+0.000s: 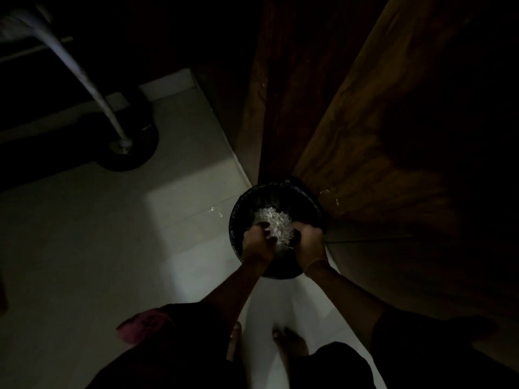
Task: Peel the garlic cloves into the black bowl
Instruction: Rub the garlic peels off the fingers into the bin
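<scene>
White skins (pixel 271 219) piled inside black container (pixel 234 217). Held left hand (pixel 257 244) and right hand (pixel 310 245) curled over its near rim; could not tell what pinched. Seemed mostly peeled; saw no cloves.

Dim, downward view of a pale tiled floor (pixel 84 248). Tall brown wooden panels (pixel 351 122) fill the right side, reaching far back. At far left, a white pole (pixel 84 77) slants down into a round dark base (pixel 129 155). A few white flecks (pixel 216 211) lie on the floor beside the panels. A pink cloth (pixel 143 324) shows near left.
</scene>
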